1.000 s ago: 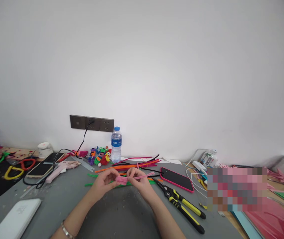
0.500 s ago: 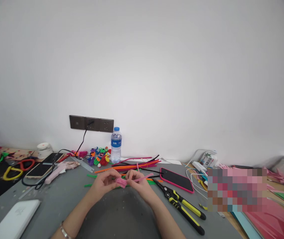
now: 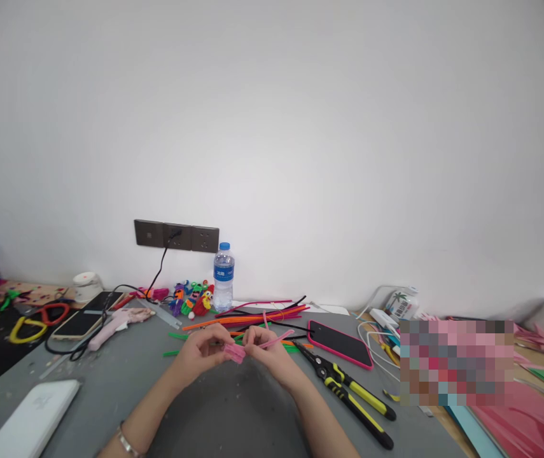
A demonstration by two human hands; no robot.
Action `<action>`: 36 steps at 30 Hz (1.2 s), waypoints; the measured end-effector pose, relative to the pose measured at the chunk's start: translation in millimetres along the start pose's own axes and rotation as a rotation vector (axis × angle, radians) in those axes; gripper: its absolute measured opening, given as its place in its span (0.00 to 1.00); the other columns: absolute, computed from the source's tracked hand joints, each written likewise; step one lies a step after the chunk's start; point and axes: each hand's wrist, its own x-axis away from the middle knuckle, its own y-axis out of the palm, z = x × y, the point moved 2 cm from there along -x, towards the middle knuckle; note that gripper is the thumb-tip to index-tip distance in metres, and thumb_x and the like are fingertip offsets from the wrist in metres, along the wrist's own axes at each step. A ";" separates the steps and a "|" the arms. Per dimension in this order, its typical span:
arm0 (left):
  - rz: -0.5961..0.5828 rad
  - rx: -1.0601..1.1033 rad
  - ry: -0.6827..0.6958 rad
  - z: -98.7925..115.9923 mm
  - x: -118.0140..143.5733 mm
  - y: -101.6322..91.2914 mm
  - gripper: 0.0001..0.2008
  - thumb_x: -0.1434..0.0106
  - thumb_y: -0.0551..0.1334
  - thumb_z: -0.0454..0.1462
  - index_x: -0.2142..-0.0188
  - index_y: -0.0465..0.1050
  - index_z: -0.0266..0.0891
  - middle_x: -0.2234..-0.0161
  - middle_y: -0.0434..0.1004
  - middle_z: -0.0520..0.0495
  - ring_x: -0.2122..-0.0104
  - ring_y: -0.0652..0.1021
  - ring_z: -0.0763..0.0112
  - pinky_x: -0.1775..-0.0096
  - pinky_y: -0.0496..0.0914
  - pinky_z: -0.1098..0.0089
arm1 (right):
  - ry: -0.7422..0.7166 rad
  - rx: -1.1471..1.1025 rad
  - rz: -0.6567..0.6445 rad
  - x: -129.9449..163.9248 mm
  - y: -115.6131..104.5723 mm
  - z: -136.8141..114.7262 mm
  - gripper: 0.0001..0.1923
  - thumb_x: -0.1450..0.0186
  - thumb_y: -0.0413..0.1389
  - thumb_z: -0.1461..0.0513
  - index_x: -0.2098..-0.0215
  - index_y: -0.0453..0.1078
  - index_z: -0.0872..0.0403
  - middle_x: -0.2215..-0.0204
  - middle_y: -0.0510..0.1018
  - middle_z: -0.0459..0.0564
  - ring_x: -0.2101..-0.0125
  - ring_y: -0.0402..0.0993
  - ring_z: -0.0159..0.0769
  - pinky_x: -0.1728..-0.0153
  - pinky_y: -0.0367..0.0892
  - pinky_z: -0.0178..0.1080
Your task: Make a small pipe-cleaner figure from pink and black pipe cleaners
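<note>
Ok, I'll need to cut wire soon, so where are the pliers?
In the head view, the yellow-and-black pliers lie on the grey table, just right of the right hand, below the pink-cased phone.

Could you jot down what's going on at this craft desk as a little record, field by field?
Setting: grey table against a white wall
Left hand: pinches the folded end of a pink pipe cleaner
Right hand: grips the same pipe cleaner, its free end pointing right
Beyond the hands: loose coloured pipe cleaners, water bottle
To the right: pink-cased phone, yellow-handled pliers
To the left: white box, another phone
</note>
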 end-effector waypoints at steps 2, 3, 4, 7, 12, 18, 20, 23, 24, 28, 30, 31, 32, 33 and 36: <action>0.019 0.025 -0.029 1.3 -0.2 -0.1 0.07 0.46 0.70 0.37 0.69 0.76 0.37 0.70 0.75 0.48 0.68 0.75 0.68 0.65 0.70 0.70 | 0.015 -0.009 -0.014 0.8 -0.8 -1.8 0.12 0.44 0.62 0.58 0.78 0.64 0.54 0.79 0.67 0.41 0.78 0.58 0.29 0.74 0.53 0.32; 0.029 0.039 -0.044 1.7 -0.2 -0.4 0.08 0.47 0.70 0.38 0.69 0.76 0.37 0.70 0.75 0.48 0.68 0.75 0.68 0.65 0.70 0.69 | 0.024 -0.016 -0.022 1.4 -1.2 -2.7 0.12 0.44 0.62 0.58 0.77 0.65 0.54 0.79 0.67 0.41 0.77 0.59 0.29 0.74 0.53 0.33; 0.040 0.053 -0.054 2.1 -0.1 -0.8 0.08 0.47 0.71 0.38 0.69 0.76 0.37 0.69 0.75 0.48 0.68 0.75 0.68 0.64 0.70 0.69 | 0.029 -0.023 -0.029 1.9 -1.6 -3.5 0.12 0.44 0.63 0.57 0.76 0.66 0.54 0.79 0.67 0.41 0.77 0.59 0.29 0.73 0.53 0.33; 0.058 0.093 -0.072 2.7 0.1 -2.5 0.09 0.48 0.71 0.38 0.69 0.75 0.37 0.69 0.76 0.48 0.67 0.76 0.67 0.63 0.71 0.68 | 0.015 -0.045 -0.057 3.2 -3.1 -4.2 0.12 0.45 0.65 0.57 0.74 0.68 0.54 0.77 0.69 0.42 0.76 0.61 0.29 0.72 0.55 0.33; 0.069 0.136 -0.084 2.7 0.7 -5.1 0.11 0.49 0.72 0.39 0.69 0.75 0.37 0.69 0.76 0.48 0.68 0.76 0.68 0.64 0.70 0.69 | -0.019 -0.077 -0.111 4.0 -4.3 -0.4 0.10 0.47 0.67 0.58 0.72 0.72 0.54 0.74 0.71 0.45 0.73 0.64 0.31 0.71 0.58 0.34; 0.069 0.220 -0.109 3.0 2.6 -2.9 0.11 0.49 0.72 0.39 0.70 0.75 0.37 0.71 0.74 0.50 0.71 0.73 0.71 0.67 0.69 0.72 | -0.040 -0.056 -0.118 5.7 -0.4 -7.4 0.10 0.46 0.66 0.57 0.73 0.73 0.54 0.74 0.72 0.45 0.73 0.64 0.32 0.70 0.59 0.34; 0.063 0.244 -0.123 3.5 3.6 -0.4 0.12 0.50 0.73 0.40 0.71 0.74 0.36 0.71 0.73 0.50 0.72 0.72 0.72 0.68 0.69 0.72 | -0.034 -0.042 -0.127 7.0 1.7 -10.8 0.09 0.45 0.65 0.57 0.74 0.73 0.54 0.73 0.71 0.46 0.73 0.64 0.32 0.71 0.58 0.34; 0.048 0.288 -0.133 4.3 5.3 2.9 0.13 0.49 0.72 0.40 0.70 0.73 0.36 0.71 0.72 0.50 0.72 0.72 0.73 0.69 0.68 0.73 | -0.005 -0.054 -0.143 9.1 4.6 -13.6 0.10 0.44 0.64 0.56 0.74 0.72 0.54 0.73 0.70 0.46 0.72 0.64 0.33 0.70 0.58 0.34; 0.046 0.300 -0.132 4.6 5.8 3.6 0.13 0.48 0.72 0.40 0.69 0.73 0.37 0.70 0.71 0.50 0.72 0.71 0.74 0.69 0.68 0.73 | 0.001 -0.065 -0.148 9.7 5.5 -13.9 0.11 0.44 0.64 0.56 0.74 0.72 0.54 0.73 0.70 0.45 0.72 0.64 0.33 0.69 0.59 0.35; 0.045 0.307 -0.113 6.7 6.5 4.2 0.12 0.47 0.71 0.39 0.66 0.73 0.38 0.69 0.70 0.51 0.71 0.71 0.74 0.68 0.68 0.73 | -0.011 -0.090 -0.141 10.0 8.8 -13.2 0.11 0.42 0.63 0.55 0.72 0.70 0.54 0.75 0.68 0.45 0.73 0.63 0.32 0.69 0.58 0.34; 0.035 0.297 -0.106 7.8 6.4 4.1 0.13 0.47 0.71 0.39 0.64 0.73 0.39 0.70 0.70 0.52 0.71 0.71 0.74 0.68 0.68 0.73 | -0.046 -0.099 -0.113 8.7 9.5 -12.2 0.11 0.42 0.63 0.56 0.73 0.69 0.54 0.75 0.67 0.44 0.73 0.62 0.32 0.70 0.57 0.34; 0.032 0.288 -0.105 8.1 6.3 4.0 0.13 0.47 0.71 0.39 0.63 0.73 0.39 0.70 0.70 0.52 0.71 0.71 0.74 0.68 0.68 0.73 | -0.069 -0.105 -0.095 7.8 9.5 -11.7 0.12 0.42 0.63 0.56 0.73 0.68 0.54 0.75 0.67 0.44 0.74 0.62 0.32 0.71 0.57 0.34; 0.033 0.276 -0.105 8.2 6.3 3.8 0.14 0.47 0.71 0.38 0.62 0.74 0.39 0.70 0.70 0.51 0.71 0.71 0.74 0.67 0.68 0.73 | -0.093 -0.112 -0.075 6.8 9.3 -11.2 0.12 0.42 0.63 0.56 0.74 0.67 0.54 0.75 0.66 0.44 0.74 0.61 0.32 0.72 0.56 0.34; 0.036 0.262 -0.105 8.2 6.2 3.5 0.14 0.47 0.71 0.38 0.61 0.74 0.39 0.69 0.70 0.51 0.70 0.72 0.73 0.67 0.68 0.73 | -0.115 -0.121 -0.055 5.9 8.8 -10.8 0.14 0.42 0.63 0.55 0.75 0.66 0.54 0.76 0.65 0.44 0.75 0.60 0.31 0.72 0.56 0.34; 0.060 0.225 -0.107 7.1 6.2 2.4 0.15 0.48 0.72 0.38 0.62 0.74 0.39 0.67 0.71 0.49 0.67 0.73 0.70 0.66 0.69 0.72 | -0.149 -0.122 -0.020 3.9 6.8 -9.1 0.17 0.43 0.63 0.53 0.77 0.64 0.53 0.76 0.63 0.43 0.76 0.59 0.31 0.74 0.55 0.34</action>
